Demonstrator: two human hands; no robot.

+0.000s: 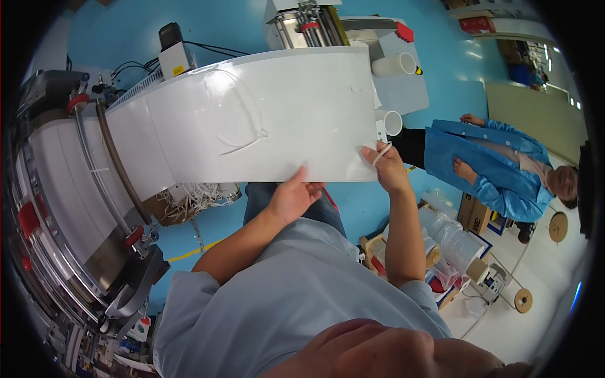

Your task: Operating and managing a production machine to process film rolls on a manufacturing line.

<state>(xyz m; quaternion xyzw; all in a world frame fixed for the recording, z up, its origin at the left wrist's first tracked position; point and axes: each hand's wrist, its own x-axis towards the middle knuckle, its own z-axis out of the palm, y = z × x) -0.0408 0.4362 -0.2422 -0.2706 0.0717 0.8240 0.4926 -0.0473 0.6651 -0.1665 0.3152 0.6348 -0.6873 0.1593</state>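
Fingers of the left hand sit apart at the near edge of the white tabletop; the right hand has a white loop about its fingers, clamped or not I can't tell. A white tie lies further in. Underneath, a box of white strips is partly hidden; the heaped clear bags' contents blur

The panel is white, the floor blue.
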